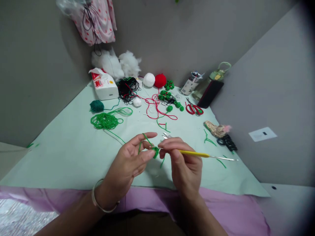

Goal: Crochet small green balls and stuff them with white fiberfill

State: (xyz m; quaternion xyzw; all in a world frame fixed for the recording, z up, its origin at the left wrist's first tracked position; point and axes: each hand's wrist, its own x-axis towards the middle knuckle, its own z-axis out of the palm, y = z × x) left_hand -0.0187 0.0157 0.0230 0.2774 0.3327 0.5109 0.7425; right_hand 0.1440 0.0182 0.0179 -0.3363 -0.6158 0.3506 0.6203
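Observation:
My left hand (130,160) pinches a small green crocheted piece (156,151) between thumb and fingers, with green yarn looped over its raised index finger. Closed around a yellow-handled crochet hook (194,153), my right hand (184,160) brings the metal tip to the green piece. From the left hand the strand runs back to a loose pile of green yarn (105,120) on the table. Small scissors (165,135) lie partly hidden behind my right fingers.
Behind the hands are a tissue pack (106,90), a red yarn ball (160,80), a white yarn ball (149,80), tangled black yarn (128,88) and red-handled scissors (194,109). A dark phone (210,94) leans by a bottle at right.

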